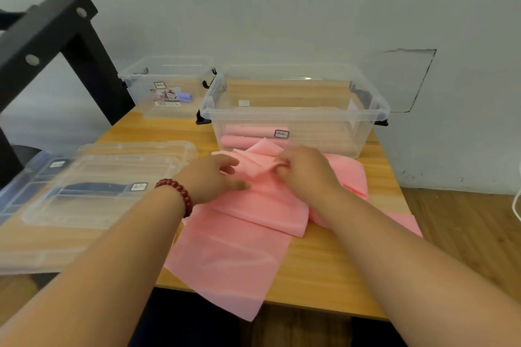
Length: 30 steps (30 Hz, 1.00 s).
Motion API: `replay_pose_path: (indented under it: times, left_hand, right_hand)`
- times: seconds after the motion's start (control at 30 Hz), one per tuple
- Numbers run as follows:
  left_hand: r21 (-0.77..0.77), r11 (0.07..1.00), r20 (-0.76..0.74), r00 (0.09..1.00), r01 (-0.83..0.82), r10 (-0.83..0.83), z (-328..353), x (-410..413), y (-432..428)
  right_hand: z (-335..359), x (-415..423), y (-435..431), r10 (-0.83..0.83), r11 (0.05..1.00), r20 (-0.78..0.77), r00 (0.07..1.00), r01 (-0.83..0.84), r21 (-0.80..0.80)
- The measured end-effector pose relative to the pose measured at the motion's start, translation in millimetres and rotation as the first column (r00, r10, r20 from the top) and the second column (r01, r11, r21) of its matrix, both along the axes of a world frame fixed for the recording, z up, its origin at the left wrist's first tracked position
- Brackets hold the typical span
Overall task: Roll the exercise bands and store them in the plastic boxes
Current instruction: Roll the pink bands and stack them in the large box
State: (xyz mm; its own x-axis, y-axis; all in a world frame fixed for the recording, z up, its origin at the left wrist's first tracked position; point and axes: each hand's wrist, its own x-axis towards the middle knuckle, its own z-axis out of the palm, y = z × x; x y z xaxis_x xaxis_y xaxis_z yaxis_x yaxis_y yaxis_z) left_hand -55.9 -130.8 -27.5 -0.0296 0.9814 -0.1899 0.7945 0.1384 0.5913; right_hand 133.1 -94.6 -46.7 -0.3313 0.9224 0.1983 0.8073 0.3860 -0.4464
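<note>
Band [234, 256], pink, unrolled on table [338, 262], long axis near-to-far, near end hanging over front edge, far end bunched against large clear box [296, 115]. Right hand [307, 170] knuckles-up, pinching raised fold at far end. Left hand [214, 177] palm-down, fingers spread, flat on band. Counts: 2 boxes; 2 pink rolls [248, 135] in large one; 1 purple roll [184, 96] in small box [146, 76], back left.

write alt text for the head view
A person's right hand pinches a fold of a pink band spread on a wooden table, the left hand resting open on it. Behind stand a clear box holding pink rolls and a smaller box with a purple roll; lids lie left.
</note>
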Motion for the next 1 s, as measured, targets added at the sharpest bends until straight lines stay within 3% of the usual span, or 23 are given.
replay_pose_path:
  times: [0.13, 0.2, 0.3, 0.33, 0.4, 0.47, 0.57, 0.67, 0.8, 0.93, 1.0]
  left_hand:
    - [0.053, 0.997, 0.075, 0.996, -0.061, 0.057, 1.0, -2.2, -6.2]
    - [0.136, 0.984, 0.183, 0.979, -0.114, 0.088, 2.9, -5.0, -6.8]
    - [0.102, 0.987, 0.484, 0.873, -0.121, 0.057, 14.7, -7.4, -9.3]
    - [0.1, 0.991, 0.518, 0.855, -0.085, 0.022, 18.5, -7.6, -9.9]
    - [0.141, 0.99, 0.44, 0.896, -0.003, -0.06, 25.0, -8.2, -7.4]
    - [0.16, 0.985, 0.339, 0.933, 0.068, -0.119, 34.2, -5.2, -7.3]
    - [0.155, 0.975, 0.275, 0.941, 0.159, -0.198, 48.1, 3.6, -7.8]
    - [0.179, 0.972, 0.271, 0.942, 0.152, -0.197, 57.2, 7.7, -7.9]
    - [0.172, 0.98, 0.197, 0.971, 0.1, -0.134, 60.4, 0.9, -6.6]
    - [0.084, 0.989, 0.195, 0.972, 0.12, -0.135, 57.9, -12.1, -6.0]
    - [0.121, 0.99, 0.325, 0.939, 0.074, -0.11, 56.1, -14.9, -5.5]
  right_hand:
    - [17.0, 8.9, -0.6, -0.118, 0.992, -0.435, 0.893, 0.092, -0.082]
    - [21.7, 15.7, 1.7, -0.182, 0.983, -0.461, 0.868, 0.159, -0.089]
    - [23.7, 27.8, 6.2, -0.227, 0.974, -0.385, 0.894, 0.217, -0.07]
    - [24.6, 29.9, 5.0, -0.226, 0.974, -0.374, 0.9, 0.218, -0.063]
    - [30.3, 28.8, -0.6, -0.168, 0.984, -0.364, 0.916, 0.181, 0.0]
    - [37.3, 21.3, -7.3, -0.01, 0.998, -0.428, 0.904, 0.035, 0.049]
    - [43.7, 5.5, -16.9, 0.181, 0.964, -0.582, 0.793, -0.259, -0.054]
    - [41.9, 1.4, -13.0, 0.205, 0.903, -0.613, 0.763, -0.389, -0.182]
    - [45.4, 5.8, -10.4, 0.145, 0.947, -0.604, 0.784, -0.287, -0.145]
    - [55.3, 15.4, -5.6, 0.006, 0.99, -0.808, 0.589, -0.115, -0.076]
    - [57.3, 23.1, -3.0, -0.018, 0.995, -0.81, 0.586, -0.071, -0.073]
